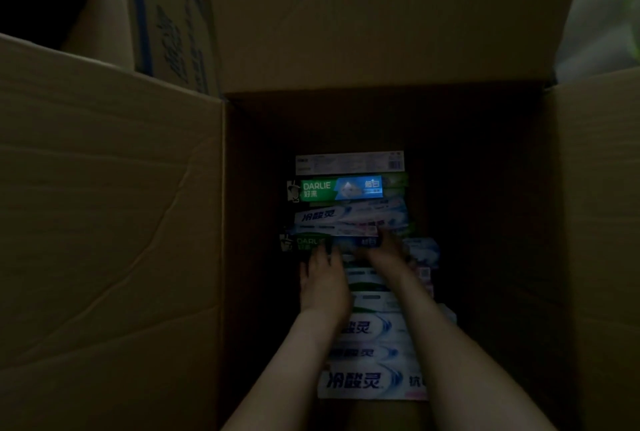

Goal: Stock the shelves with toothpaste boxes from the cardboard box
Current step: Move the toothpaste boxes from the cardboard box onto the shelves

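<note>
Deep inside the cardboard box (104,188), left hand (323,281) and right hand (386,254) touched the nearer Darlie carton (349,243), probably to lift it; grips too dark to tell.

matt creased cardboard box (110,188); glossy printed toothpaste boxes (346,188).

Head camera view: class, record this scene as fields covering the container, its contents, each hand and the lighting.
container: cardboard box, flaps open
contents: toothpaste boxes lying flat in a row along the bottom
far item: green Darlie box, no hand on it
left hand: fingertips at a nearer Darlie box; grip unclear
right hand: at that box's other end; grip unclear
lighting: dim, fine detail blurred
</note>
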